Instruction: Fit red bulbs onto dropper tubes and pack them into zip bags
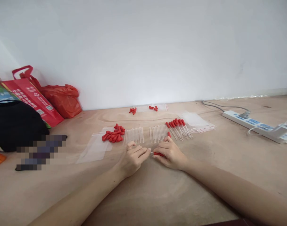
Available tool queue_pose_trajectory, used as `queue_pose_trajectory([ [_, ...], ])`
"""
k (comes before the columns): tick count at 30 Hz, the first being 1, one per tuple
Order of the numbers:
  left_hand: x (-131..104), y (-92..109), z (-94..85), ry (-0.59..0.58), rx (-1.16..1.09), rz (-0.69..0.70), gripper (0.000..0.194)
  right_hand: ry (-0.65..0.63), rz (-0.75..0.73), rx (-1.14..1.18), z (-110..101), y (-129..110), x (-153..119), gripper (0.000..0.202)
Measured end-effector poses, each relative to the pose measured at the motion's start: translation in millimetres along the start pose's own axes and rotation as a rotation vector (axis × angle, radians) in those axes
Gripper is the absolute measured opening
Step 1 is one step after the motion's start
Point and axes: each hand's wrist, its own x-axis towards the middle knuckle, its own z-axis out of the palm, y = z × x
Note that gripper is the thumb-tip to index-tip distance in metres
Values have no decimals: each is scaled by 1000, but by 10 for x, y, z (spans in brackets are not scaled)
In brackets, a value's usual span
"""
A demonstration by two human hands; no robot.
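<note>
Between my fingers, low over the wooden table, is a thin clear dropper tube [151,153] with a red rubber bulb [158,154] at its right end. My left hand [135,158] pinches the tube; my right hand [169,153] is closed round the bulb. Another red bulb [169,134] shows at the fingers of my right hand; whether it is held I cannot tell. Just beyond lie two rows of bare tubes, a left row [134,135] and a right row [158,133]. Several droppers fitted with red bulbs [178,127] lie to the right, and a pile of loose bulbs [113,134] to the left.
Clear plastic bags lie at left [92,149] and right [196,121]. More bulbs [133,110] rest near the wall. A white power strip [254,124] with cables is at right. A red plastic bag [63,99] and a black bag [19,125] stand at left.
</note>
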Motion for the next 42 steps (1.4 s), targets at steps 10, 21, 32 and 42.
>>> queue_pose_trajectory([
  [10,30,29,-24,-3,-28,-40,28,-35,-4,-80,26,6,15,23],
  [21,19,31,-3,-3,-67,-63,27,-32,6,-74,49,4,45,22],
  [32,21,20,-11,5,-146,-198,24,62,287,332,9,23,60,17],
  [42,81,121,14,82,-315,-476,6,204,624,978,128,-192,222,30],
])
